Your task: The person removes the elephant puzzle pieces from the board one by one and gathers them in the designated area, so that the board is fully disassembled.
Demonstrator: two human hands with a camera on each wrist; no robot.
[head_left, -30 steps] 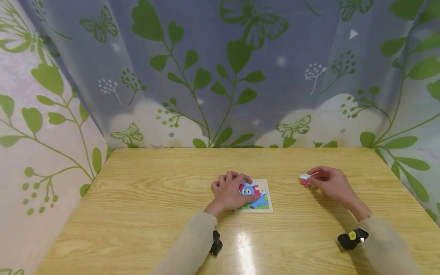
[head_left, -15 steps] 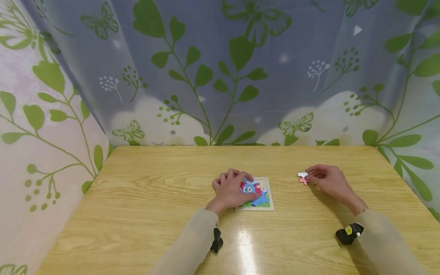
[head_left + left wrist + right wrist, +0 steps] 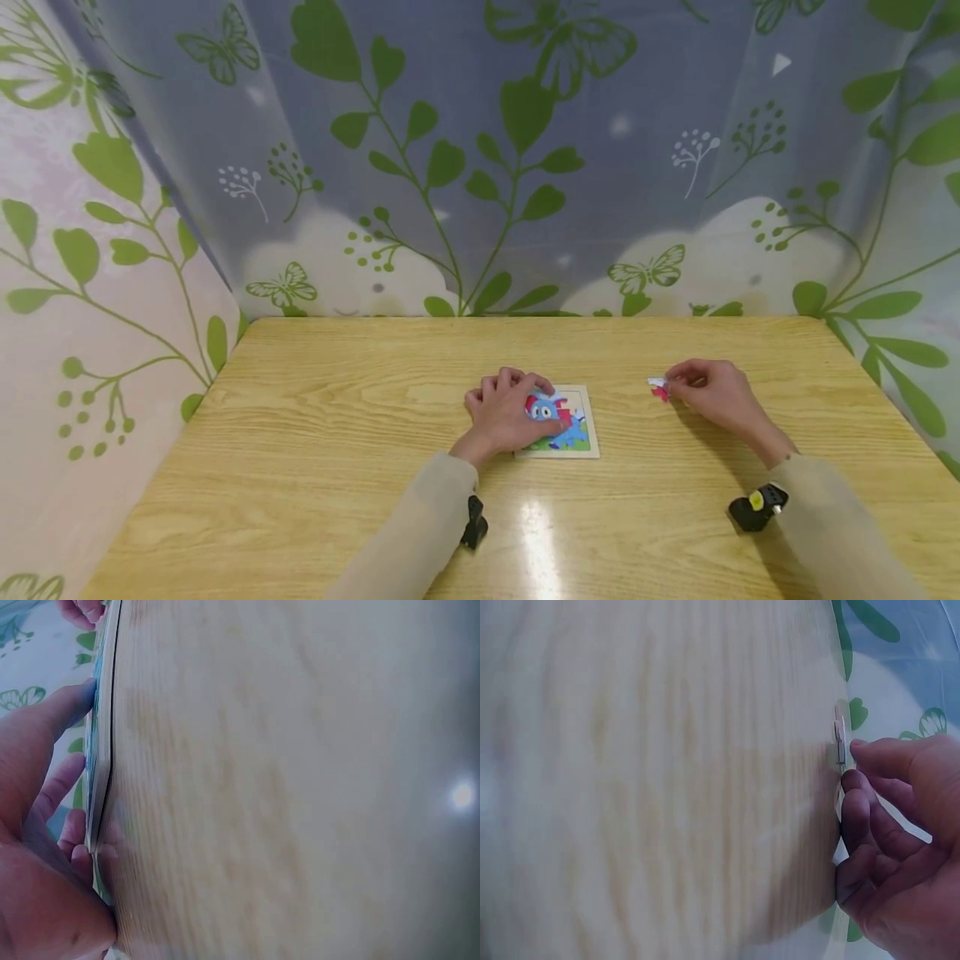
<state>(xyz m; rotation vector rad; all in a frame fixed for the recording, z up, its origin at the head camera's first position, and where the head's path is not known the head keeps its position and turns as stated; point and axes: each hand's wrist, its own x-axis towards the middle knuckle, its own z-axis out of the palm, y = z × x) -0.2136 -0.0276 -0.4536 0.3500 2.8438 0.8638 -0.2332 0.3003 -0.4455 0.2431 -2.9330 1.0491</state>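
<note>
A small framed jigsaw puzzle [image 3: 557, 423] with a blue big-eyed cartoon animal lies flat on the table. My left hand [image 3: 506, 417] rests over its left side, with the thumb on the picture; the palm hides that part of the puzzle. In the left wrist view the left thumb [image 3: 71, 705] lies on the puzzle's face, and other fingers bend loosely by the frame's edge. To the right, my right hand [image 3: 712, 390] pinches a white and red puzzle piece [image 3: 658, 388] between thumb and fingertips, close over the table. The piece [image 3: 840, 739] appears edge-on in the right wrist view.
The light wooden table [image 3: 337, 467] ends at a patterned curtain [image 3: 465, 167] with green leaves and butterflies. Another leafy cloth [image 3: 97, 250] hangs along the left. A black device [image 3: 472, 523] sits at the left wrist, and a second black device [image 3: 757, 508] at the right wrist.
The puzzle piece in my right fingers has turned and tilted, its lower part going from red to pale pink and back to red. My left hand stays on the puzzle.
</note>
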